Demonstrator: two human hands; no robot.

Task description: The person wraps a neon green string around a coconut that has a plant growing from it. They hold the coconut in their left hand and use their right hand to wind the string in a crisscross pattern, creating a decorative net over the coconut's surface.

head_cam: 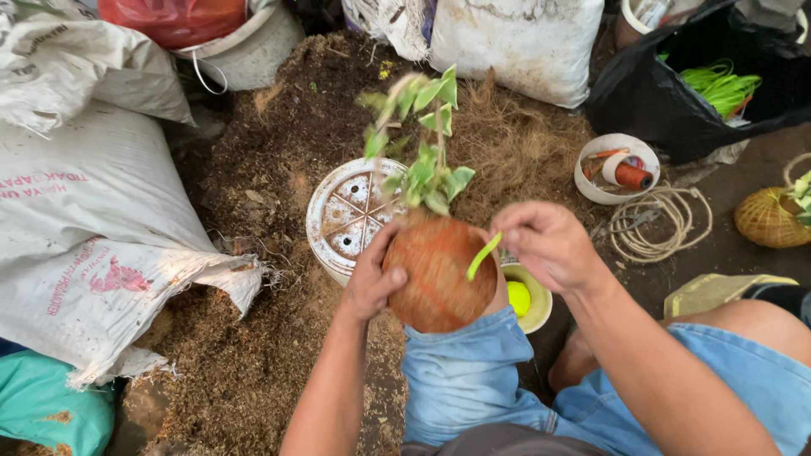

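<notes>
Left hand [372,283] cups root ball [439,274]; right hand [545,245] fingers pinch green strip [483,255].

Beyond my hands, loose brown soil [279,143] and coconut fibre [515,148] cover the ground. White woven sacks [93,228] slump to my left, more sacks [515,42] stand ahead, and a black plastic bag [642,93] sits to my right. Daylight is soft and even.

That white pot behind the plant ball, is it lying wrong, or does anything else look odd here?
The white pot stands upside down on the soil, its drainage holes facing up. The big white sack at left is torn open at its frayed edge, with brown fibre spread loose over the ground. Nothing else stands out.
</notes>
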